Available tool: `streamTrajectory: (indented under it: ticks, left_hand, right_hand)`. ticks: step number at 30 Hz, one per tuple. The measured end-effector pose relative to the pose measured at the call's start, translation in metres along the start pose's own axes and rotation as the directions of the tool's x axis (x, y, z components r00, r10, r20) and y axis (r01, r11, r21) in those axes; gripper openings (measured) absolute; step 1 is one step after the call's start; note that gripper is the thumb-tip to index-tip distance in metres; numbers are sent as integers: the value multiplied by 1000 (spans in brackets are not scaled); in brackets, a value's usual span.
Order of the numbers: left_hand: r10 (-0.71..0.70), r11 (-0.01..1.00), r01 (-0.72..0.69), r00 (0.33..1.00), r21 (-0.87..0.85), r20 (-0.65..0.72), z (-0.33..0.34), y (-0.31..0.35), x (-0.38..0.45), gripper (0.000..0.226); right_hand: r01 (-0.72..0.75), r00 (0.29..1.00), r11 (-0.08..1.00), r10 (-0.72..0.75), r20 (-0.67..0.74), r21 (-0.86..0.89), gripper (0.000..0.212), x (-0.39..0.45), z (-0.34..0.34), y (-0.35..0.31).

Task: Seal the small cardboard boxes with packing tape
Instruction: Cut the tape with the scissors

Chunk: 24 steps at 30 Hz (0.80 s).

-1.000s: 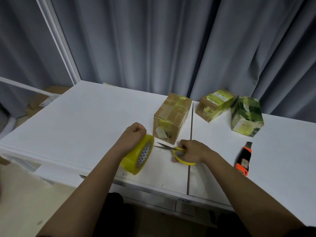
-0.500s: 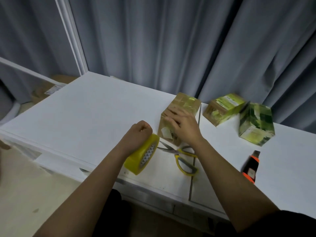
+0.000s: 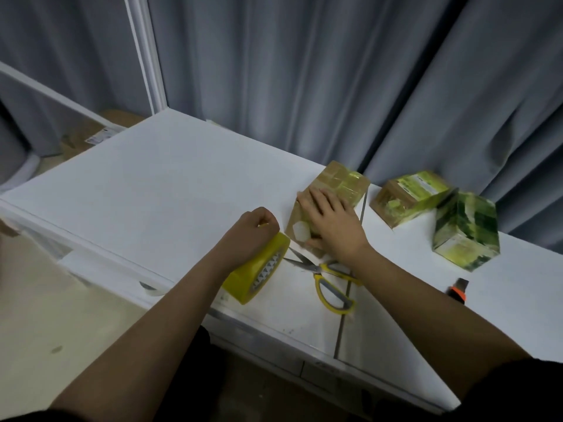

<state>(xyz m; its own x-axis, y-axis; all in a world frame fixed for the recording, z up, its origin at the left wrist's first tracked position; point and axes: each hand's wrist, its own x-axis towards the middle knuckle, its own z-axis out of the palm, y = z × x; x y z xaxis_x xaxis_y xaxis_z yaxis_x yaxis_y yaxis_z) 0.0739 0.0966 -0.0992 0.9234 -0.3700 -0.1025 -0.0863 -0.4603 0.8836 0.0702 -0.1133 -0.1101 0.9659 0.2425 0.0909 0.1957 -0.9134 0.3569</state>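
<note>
At the table's [image 3: 152,190] middle, the brown box [image 3: 338,187] lies under the flat, straight-fingered right hand [image 3: 333,223], its long axis toward one o'clock, at two o'clock from the left hand [image 3: 253,236] gripping the tape roll [image 3: 259,275].

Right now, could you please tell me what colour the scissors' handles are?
Yellow, with grey inner lining; the scissors show best in the head view.

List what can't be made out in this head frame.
- Box top and near face: covered by right hand.
- Left hand fingers: curled out of sight behind the tape roll.
- Utility knife: mostly behind the right forearm.
- Box labels: too small to read.
</note>
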Motion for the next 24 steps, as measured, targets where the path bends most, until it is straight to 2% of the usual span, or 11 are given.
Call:
streamTrajectory:
  ticks: [2, 4, 6, 8, 10, 12, 14, 16, 19, 22, 24]
  left_hand:
    - [2, 1000, -2, 1000, -5, -1, 0, 0, -1, 12]
    - [7, 1000, -7, 1000, 2, -1, 0, 1, -2, 12]
    - [14, 1000, -14, 1000, 9, -4, -1, 3, -2, 12]
    - [19, 1000, -19, 1000, -2, -10, -2, 4, -3, 12]
    - [10, 1000, -10, 1000, -2, -11, -2, 5, -3, 13]
    - [4, 1000, -4, 1000, 8, -16, -1, 6, -3, 14]
    - [-4, 1000, 4, 1000, 23, -27, 0, 8, -3, 15]
    - [-8, 999, 9, 999, 51, -37, 1, 10, -3, 15]
    - [-7, 998, 9, 999, 58, -44, 1, 10, -3, 15]
    - [4, 998, -1, 999, 66, -45, 0, 11, -4, 14]
    - [12, 998, -8, 999, 70, -50, -1, 11, -3, 14]
  right_hand:
    - [-6, 1000, 999, 7, 19, -46, 108, -2, -7, -1]
    - [-15, 999, 999, 14, -50, -29, 98, -7, -17, 0]
    - [-83, 956, 987, 118, -268, 137, 70, -20, -22, -4]
    - [-155, 832, 902, 339, -439, 403, 37, -42, -15, -15]
    - [-217, 803, 760, 496, -331, 612, 20, -67, 1, -28]
    - [-335, 845, 661, 526, -96, 671, 23, -88, 21, -38]
    - [-390, 893, 705, 445, 59, 592, 39, -101, 35, -44]
    - [-380, 914, 754, 393, 95, 536, 46, -106, 42, -47]
    - [-376, 925, 753, 343, 166, 541, 46, -108, 38, -43]
    - [-355, 929, 721, 205, 307, 594, 44, -121, 27, -33]
    - [-322, 940, 711, 160, 301, 625, 39, -135, 21, -30]
